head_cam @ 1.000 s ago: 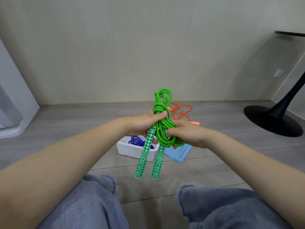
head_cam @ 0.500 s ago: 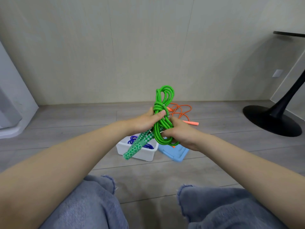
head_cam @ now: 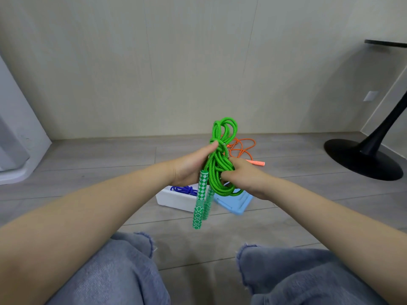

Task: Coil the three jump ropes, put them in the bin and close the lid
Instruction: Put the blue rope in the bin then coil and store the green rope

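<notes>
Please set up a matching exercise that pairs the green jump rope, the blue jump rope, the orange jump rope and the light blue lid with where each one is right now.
Things:
1. green jump rope
2. blue jump rope
3. orange jump rope
4. light blue lid

Places:
A. loose on the floor behind the hands
B. inside the white bin
C. held between the left hand and right hand
D. on the floor, against the bin's right side

Pairs: 1-C, 2-B, 3-A, 4-D
</notes>
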`<state>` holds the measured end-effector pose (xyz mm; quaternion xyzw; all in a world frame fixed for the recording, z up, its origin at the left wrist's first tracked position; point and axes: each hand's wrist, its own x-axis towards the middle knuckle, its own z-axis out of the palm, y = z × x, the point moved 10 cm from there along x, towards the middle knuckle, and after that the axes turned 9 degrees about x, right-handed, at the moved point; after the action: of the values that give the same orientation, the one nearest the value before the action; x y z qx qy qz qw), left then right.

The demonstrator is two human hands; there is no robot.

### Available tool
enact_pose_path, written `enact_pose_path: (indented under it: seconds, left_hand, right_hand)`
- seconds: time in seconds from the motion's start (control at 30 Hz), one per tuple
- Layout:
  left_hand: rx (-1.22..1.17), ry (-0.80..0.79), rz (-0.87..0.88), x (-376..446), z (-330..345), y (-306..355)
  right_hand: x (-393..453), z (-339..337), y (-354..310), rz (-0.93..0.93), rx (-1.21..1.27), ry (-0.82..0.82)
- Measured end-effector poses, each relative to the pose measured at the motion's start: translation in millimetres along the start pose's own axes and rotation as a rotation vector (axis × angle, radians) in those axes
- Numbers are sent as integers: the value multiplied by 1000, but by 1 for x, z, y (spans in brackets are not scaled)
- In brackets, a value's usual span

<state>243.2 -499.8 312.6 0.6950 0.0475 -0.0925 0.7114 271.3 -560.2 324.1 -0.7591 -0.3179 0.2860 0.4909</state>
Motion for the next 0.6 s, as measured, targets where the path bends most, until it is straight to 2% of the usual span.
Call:
enact_pose_path:
  seconds: [0.1, 0.27, 0.47, 0.6]
  left_hand:
    - [-3, 71, -14, 3, -11, 4]
    - [218, 89, -88, 5, -31, -14]
    - [583, 21, 14, -2, -37, -2]
    - [757, 24, 1, -7, -48, 3]
  right_hand:
    - [3, -4, -7, -34, 81, 31]
    - [7, -5, -11, -49, 120, 37]
    - [7, -2, -1, 20, -92, -35]
    - [6, 2, 4, 29, -359, -53]
